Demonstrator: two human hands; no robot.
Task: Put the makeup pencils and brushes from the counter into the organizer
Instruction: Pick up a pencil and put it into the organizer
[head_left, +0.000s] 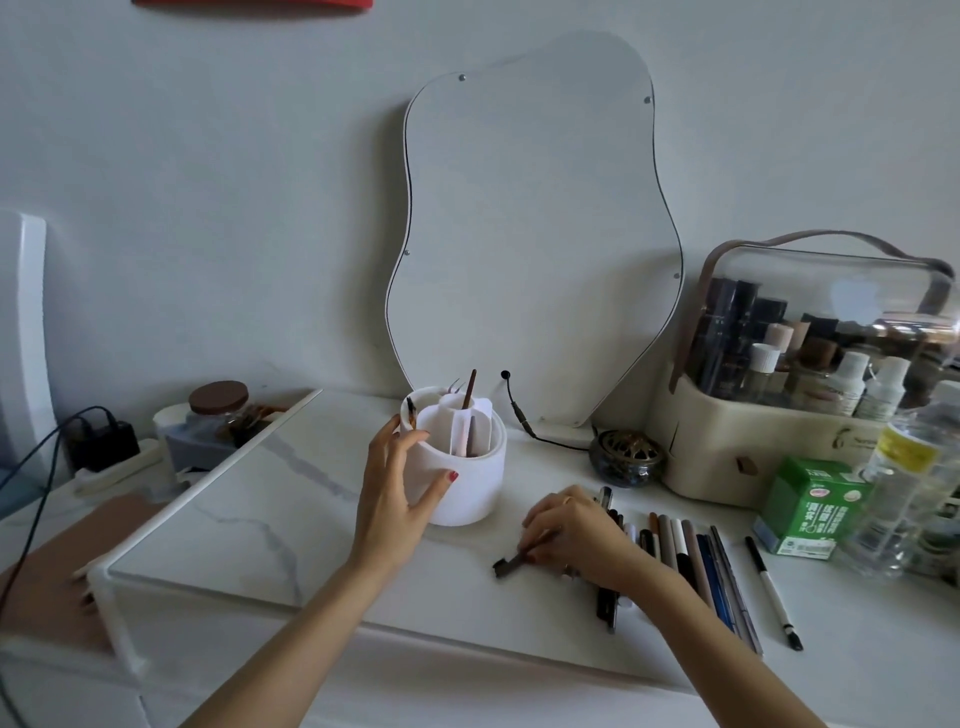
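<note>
Gripping organizer (462, 478), hands (569, 530) pinch brush (511, 564).

We record two bare forearms, no sleeves. Left hand (397, 496): red-painted thumbnail. Right hand (574, 530): thin gold-coloured ring on one finger, red polish on a fingertip.

Wavy mirror (535, 228) leans on wall, black cable (519, 415) at its foot. Brass-lidded burner (629, 457) just right of cable. Clear-lidded cosmetics case (810, 364) holds bottles. Green box (810, 506) beside clear bottle (904, 483). Brown-lidded jar (221, 410) far left, charger (106, 439) beside it.
</note>
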